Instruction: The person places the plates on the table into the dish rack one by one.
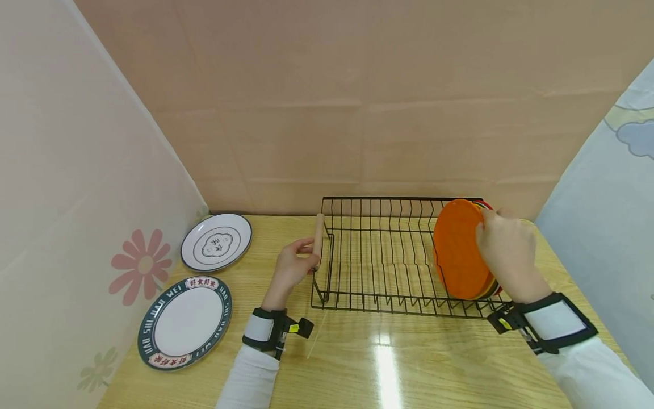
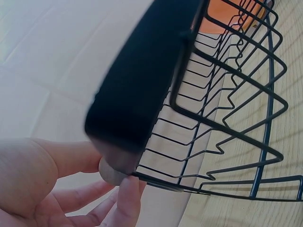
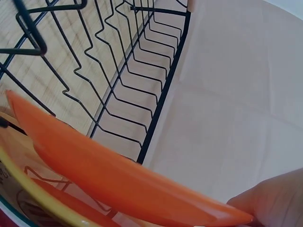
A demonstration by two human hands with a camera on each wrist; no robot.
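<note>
Orange plate point(image 1: 457, 250), pinched by the right hand point(image 1: 506, 253), should lift straight from its slot while the left hand point(image 1: 291, 267) grips the rack point(image 1: 378, 255) handle point(image 1: 319, 238).

Bright, even indoor light across all 3 views, with soft and faint shadows.

In the head view an overhead light leaves a white streak of glare on the glossy wooden table point(image 1: 385, 363) in front of the wire rack point(image 1: 388, 255); straight edges bow toward the frame corners from the wide lens. In the left wrist view the rack's handle point(image 2: 142, 80) is a dark, blurred mass close to the lens. In the right wrist view the orange plate point(image 3: 118, 175) is soft-edged, and the far wires are sharper.
</note>
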